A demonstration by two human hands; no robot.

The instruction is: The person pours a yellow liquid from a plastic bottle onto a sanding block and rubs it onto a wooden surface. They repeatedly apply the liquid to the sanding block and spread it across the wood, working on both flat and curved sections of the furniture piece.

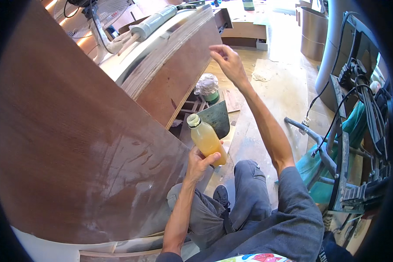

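My left hand (199,164) is wrapped around the lower part of a clear plastic bottle (205,140) with cloudy yellow liquid inside. The bottle leans to the left and its neck is uncapped. My right hand (227,62) is raised with curled fingers, close to the end of a curved plywood panel (183,68). Whether it holds something small cannot be told. A caulking tube (154,24) with a long nozzle lies on the white surface behind that panel's edge.
A large brown wooden panel (68,137) fills the left side. Beyond the bottle stand a dark sheet (217,119) and a green bucket (212,97) with crumpled plastic on it. At right are a metal ladder (340,167) with hanging cables, teal fabric (353,127) and a round column (330,49).
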